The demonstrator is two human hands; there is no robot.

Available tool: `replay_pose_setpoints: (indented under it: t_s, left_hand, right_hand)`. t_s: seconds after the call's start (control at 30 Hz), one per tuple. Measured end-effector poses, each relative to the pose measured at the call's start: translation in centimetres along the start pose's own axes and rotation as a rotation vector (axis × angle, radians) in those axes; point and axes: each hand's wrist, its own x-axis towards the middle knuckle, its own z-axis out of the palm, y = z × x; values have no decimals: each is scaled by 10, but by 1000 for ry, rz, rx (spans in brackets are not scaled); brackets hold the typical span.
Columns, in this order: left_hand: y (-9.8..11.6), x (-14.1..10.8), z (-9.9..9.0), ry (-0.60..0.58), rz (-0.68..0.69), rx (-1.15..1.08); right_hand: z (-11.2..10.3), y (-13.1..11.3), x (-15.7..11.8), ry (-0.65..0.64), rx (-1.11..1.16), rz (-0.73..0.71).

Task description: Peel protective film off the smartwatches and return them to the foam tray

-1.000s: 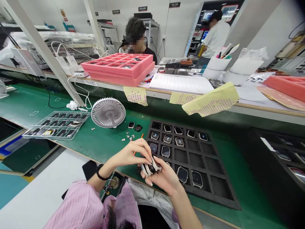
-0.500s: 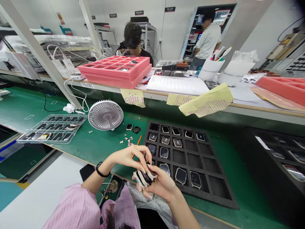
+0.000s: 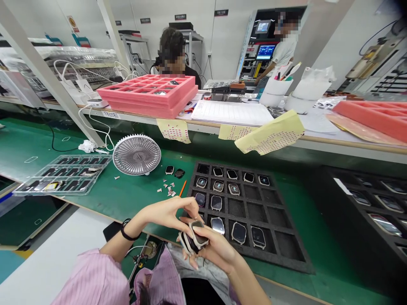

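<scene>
Several smartwatch cases [image 3: 188, 243] without straps are stacked on edge in my right hand [image 3: 219, 250], its fingers wrapped beneath and its thumb pressing the face of the front one. That front smartwatch [image 3: 199, 237] has a light frame and a dark screen turned up toward me. My left hand [image 3: 173, 214] reaches over from the left, thumb and bent fingers closed at the upper edge of this watch. Just beyond my hands lies a black foam tray [image 3: 237, 207], with watch cases in many of its pockets.
Left of the tray are an orange stick [image 3: 183, 188], small scraps [image 3: 168, 189], two watch cases [image 3: 174, 171] and a round fan [image 3: 137, 155]. A clear plastic tray [image 3: 90, 186] lies farther left. A shelf edge [image 3: 203, 125] crosses ahead, carrying pink foam trays [image 3: 178, 106]. Black trays [image 3: 337, 212] stand right.
The front watch has come up and tilted so its screen faces me, and my right thumb now lies across it. My left fingers have shifted slightly. The view has turned a little right.
</scene>
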Motion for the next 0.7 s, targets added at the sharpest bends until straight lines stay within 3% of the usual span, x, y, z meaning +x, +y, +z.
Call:
replay_pose_setpoints:
  t_s: [0.17,0.33,0.5,0.6,0.7]
  left_hand:
    - [8,1,6,77,18,170]
    - [-4,19,41,323,-58,420]
    - [-27,39,73,469,-13,554]
    - [-34,43,75,500,17,608]
    - [-33,42,67,536,84,578]
  right_hand:
    - [-9,-14,-1,334,-410,-246]
    - [-22,-18,4,662,-884,-519]
    - [-22,-7,11,742,-1037,-587]
    - [-22,-6,9,724,-1019,-575]
    - [-27,-16,0,596,-830,-547]
